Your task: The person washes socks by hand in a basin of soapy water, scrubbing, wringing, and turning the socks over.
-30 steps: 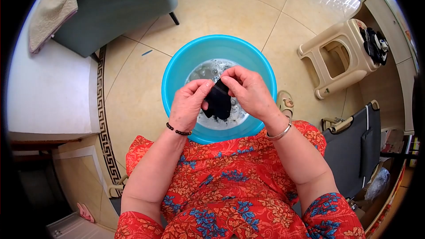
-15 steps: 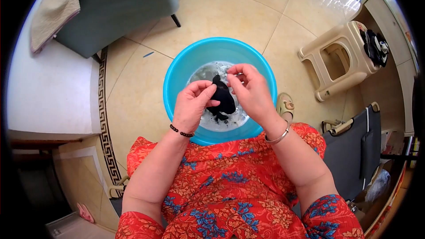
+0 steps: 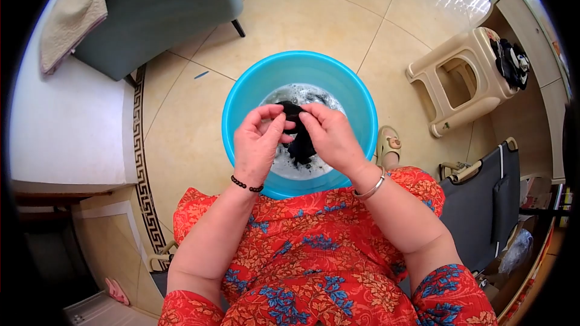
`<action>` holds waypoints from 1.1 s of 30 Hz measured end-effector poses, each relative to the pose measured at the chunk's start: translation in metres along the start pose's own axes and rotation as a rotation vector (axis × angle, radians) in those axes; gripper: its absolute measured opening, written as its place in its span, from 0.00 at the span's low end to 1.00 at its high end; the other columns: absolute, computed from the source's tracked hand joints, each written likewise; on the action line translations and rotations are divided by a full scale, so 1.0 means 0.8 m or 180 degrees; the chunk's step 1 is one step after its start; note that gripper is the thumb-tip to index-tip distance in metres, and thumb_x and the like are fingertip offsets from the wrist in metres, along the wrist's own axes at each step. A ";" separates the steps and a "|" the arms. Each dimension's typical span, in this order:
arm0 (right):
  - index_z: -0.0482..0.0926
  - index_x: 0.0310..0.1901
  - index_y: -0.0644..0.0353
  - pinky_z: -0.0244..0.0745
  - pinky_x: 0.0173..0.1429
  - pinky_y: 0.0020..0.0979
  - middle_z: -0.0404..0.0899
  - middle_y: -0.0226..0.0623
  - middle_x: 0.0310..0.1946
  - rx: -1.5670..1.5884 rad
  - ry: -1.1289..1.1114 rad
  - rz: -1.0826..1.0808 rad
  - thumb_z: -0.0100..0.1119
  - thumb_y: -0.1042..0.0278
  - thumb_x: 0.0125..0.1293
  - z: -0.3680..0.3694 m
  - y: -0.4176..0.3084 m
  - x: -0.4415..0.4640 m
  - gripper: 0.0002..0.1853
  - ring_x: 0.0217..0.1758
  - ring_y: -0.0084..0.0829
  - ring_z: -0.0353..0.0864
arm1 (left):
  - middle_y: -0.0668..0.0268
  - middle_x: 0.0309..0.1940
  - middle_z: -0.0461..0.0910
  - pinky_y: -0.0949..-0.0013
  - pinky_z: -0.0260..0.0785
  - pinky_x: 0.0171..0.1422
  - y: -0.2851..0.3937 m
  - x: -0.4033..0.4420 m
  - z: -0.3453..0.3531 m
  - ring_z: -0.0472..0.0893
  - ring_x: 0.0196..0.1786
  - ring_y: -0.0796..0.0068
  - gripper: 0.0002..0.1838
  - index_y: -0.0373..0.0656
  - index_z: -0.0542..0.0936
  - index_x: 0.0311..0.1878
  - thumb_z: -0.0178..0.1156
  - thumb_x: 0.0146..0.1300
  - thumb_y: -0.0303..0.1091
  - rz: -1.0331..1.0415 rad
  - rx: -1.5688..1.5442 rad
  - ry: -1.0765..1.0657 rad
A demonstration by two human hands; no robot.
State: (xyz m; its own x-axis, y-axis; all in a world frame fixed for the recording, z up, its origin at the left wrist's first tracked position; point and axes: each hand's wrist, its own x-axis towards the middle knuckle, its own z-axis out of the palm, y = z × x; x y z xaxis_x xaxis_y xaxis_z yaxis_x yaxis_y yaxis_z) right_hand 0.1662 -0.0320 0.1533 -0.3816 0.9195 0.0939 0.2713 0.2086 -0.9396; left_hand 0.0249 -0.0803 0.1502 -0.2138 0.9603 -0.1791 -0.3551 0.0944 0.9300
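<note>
A small black wet cloth that looks like a sock (image 3: 301, 147) hangs over the blue basin (image 3: 300, 65), stretched between my two hands. My left hand (image 3: 256, 145) pinches its upper left edge between thumb and fingers. At the upper right edge, my right hand (image 3: 334, 142) grips it the same way. The cloth's lower end dangles down to the soapy water (image 3: 299, 171), and I cannot tell whether it dips in. White suds and dark patches show on the water behind my fingers.
A beige plastic stool (image 3: 450, 78) with dark cloths (image 3: 510, 65) on it stands at the right. A grey folding chair (image 3: 483, 205) is nearer on that side. A grey-green armchair (image 3: 175, 12) is at upper left. My sandalled foot (image 3: 388, 143) rests beside the basin.
My right hand was apart from the black cloth and has moved left and down onto its upper edge. The cloth's top is now spread wider between both hands.
</note>
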 end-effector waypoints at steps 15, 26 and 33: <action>0.76 0.39 0.67 0.72 0.36 0.25 0.80 0.35 0.28 0.0766 -0.0148 0.0300 0.52 0.64 0.65 -0.005 0.012 0.009 0.12 0.31 0.21 0.77 | 0.67 0.40 0.78 0.73 0.69 0.51 0.001 0.014 -0.014 0.77 0.44 0.79 0.12 0.38 0.74 0.48 0.54 0.66 0.36 -0.0812 -0.0637 -0.0690; 0.79 0.33 0.65 0.72 0.34 0.28 0.79 0.36 0.24 0.0347 -0.0024 0.0103 0.54 0.65 0.63 -0.019 -0.008 0.012 0.11 0.28 0.24 0.77 | 0.67 0.39 0.79 0.72 0.71 0.49 0.002 0.014 -0.021 0.78 0.43 0.78 0.10 0.39 0.76 0.44 0.52 0.67 0.34 -0.0986 -0.0957 -0.0728; 0.77 0.32 0.65 0.73 0.35 0.31 0.78 0.39 0.22 -0.0003 0.0272 0.0134 0.54 0.67 0.62 -0.011 0.006 0.014 0.09 0.27 0.31 0.78 | 0.67 0.38 0.79 0.73 0.71 0.48 0.001 0.013 -0.018 0.78 0.41 0.79 0.09 0.40 0.76 0.44 0.52 0.67 0.35 -0.0870 -0.0971 -0.0782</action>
State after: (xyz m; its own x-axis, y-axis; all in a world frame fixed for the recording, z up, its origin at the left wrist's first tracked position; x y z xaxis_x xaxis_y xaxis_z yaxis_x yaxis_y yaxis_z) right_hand 0.1710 -0.0175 0.1527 -0.2931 0.9526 0.0820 0.2865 0.1693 -0.9430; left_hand 0.0090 -0.0737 0.1443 0.1332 0.9481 -0.2888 -0.6273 0.3063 0.7160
